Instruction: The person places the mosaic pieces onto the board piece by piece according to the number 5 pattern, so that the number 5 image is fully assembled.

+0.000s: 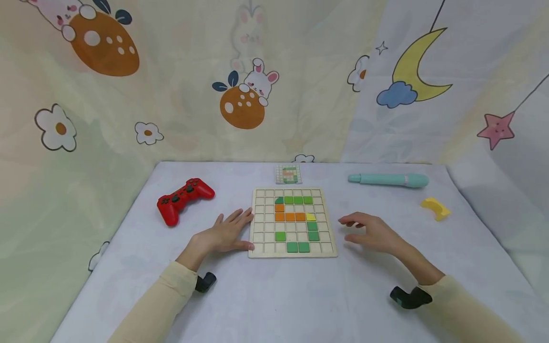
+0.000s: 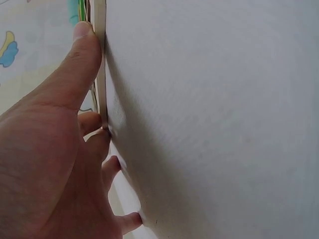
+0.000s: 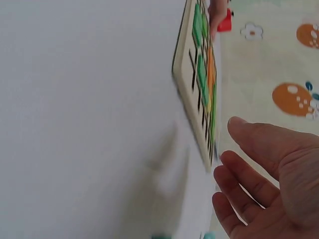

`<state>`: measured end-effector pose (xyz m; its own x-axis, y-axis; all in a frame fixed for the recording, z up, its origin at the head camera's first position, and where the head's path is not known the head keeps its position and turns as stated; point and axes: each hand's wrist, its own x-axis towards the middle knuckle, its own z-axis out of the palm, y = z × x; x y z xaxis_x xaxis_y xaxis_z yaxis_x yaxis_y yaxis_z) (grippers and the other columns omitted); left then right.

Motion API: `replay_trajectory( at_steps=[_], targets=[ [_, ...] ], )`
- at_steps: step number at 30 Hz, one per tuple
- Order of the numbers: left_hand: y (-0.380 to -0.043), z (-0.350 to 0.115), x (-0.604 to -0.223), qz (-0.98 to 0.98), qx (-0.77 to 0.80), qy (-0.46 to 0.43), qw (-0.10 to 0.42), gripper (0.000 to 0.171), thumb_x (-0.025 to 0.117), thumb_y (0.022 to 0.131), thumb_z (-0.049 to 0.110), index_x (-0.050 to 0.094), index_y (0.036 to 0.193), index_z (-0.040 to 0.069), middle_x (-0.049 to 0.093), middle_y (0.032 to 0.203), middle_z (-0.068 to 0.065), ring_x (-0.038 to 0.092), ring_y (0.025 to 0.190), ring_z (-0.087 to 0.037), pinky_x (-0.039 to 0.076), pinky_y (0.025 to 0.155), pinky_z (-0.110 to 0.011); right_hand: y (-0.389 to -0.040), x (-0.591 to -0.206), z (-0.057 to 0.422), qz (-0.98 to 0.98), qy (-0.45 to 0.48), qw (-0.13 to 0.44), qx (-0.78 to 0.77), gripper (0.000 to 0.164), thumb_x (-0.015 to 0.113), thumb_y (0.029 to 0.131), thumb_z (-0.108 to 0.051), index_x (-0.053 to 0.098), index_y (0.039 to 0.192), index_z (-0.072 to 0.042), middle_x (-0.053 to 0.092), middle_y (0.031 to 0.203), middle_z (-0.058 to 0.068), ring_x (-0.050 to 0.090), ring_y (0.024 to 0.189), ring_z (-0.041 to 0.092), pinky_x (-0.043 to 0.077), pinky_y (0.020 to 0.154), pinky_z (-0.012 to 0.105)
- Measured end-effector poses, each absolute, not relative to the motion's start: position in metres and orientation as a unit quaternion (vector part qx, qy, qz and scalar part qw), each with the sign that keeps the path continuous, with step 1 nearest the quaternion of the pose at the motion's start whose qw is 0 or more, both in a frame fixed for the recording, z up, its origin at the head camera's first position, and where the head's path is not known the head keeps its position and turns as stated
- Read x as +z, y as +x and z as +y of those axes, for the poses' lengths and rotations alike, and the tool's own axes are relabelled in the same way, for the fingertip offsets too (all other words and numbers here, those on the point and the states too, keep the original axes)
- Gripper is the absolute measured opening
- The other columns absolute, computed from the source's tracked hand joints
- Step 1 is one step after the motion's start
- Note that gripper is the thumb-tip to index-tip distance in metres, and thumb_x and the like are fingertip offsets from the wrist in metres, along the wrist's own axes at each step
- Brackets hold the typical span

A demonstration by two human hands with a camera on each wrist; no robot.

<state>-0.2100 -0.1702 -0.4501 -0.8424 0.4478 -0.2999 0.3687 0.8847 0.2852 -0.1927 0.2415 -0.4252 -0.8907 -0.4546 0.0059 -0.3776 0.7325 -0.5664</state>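
Observation:
A square wooden grid board [image 1: 266,233] lies flat on the white table, with green, orange and yellow tiles set in some of its cells. My left hand [image 1: 225,233] touches the board's left side, its fingers spread and thumb at the near corner. In the left wrist view the thumb [image 2: 82,55] lies along the board's edge [image 2: 101,59]. Off the board's right side hovers my right hand [image 1: 371,232], its fingers loosely bent with nothing between them. The right wrist view has this hand [image 3: 269,174] apart from the tiled board [image 3: 187,74].
Behind the board lies a small card [image 1: 279,175] with a tile pattern. A red game controller [image 1: 184,199] is at the left. On the right are a teal pen-shaped object [image 1: 386,179] and a yellow curved piece [image 1: 436,208]. A printed cloth [image 1: 309,109] hangs behind the table.

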Motion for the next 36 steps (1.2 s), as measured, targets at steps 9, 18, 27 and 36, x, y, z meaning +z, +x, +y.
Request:
replay_trajectory(
  at_steps=[9,18,27,36],
  targets=[
    [-0.210,-0.172,-0.449,0.951,0.114,0.220,0.183,0.095,0.064,0.083,0.060,0.017,0.156,0.021,0.010,0.165,0.002,0.006,0.152,-0.027,0.008,0.115,-0.067,-0.176,-0.425,0.312,0.955,-0.176,0.014,-0.237,0.043,0.077,0.082,-0.015,0.063,0.122,-0.007,0.068,0.114,0.010,0.061,0.100,0.027,0.055,0.084,0.035],
    [-0.211,-0.173,-0.448,0.952,0.116,0.214,0.186,0.095,0.065,0.083,0.059,0.017,0.156,0.021,0.010,0.165,0.002,0.006,0.152,-0.027,0.007,0.115,-0.068,-0.175,-0.435,0.342,0.964,-0.155,0.001,-0.216,0.043,0.077,0.080,-0.013,0.064,0.121,-0.004,0.068,0.115,0.013,0.060,0.100,0.028,0.053,0.083,0.028],
    [-0.211,-0.169,-0.448,0.953,0.115,0.213,0.184,0.095,0.066,0.083,0.058,0.019,0.156,0.020,0.012,0.165,0.001,0.007,0.152,-0.027,0.008,0.115,-0.069,-0.177,-0.450,0.344,0.964,-0.151,-0.014,-0.218,0.037,0.075,0.080,-0.009,0.067,0.115,-0.002,0.068,0.110,0.013,0.062,0.098,0.030,0.056,0.083,0.034],
    [-0.211,-0.171,-0.449,0.953,0.113,0.213,0.186,0.096,0.066,0.083,0.058,0.018,0.156,0.020,0.011,0.165,0.001,0.007,0.152,-0.028,0.008,0.115,-0.068,-0.178,-0.451,0.338,0.965,-0.147,-0.019,-0.216,0.033,0.073,0.081,-0.008,0.067,0.113,-0.002,0.068,0.108,0.012,0.063,0.097,0.029,0.056,0.083,0.035]
  ],
)
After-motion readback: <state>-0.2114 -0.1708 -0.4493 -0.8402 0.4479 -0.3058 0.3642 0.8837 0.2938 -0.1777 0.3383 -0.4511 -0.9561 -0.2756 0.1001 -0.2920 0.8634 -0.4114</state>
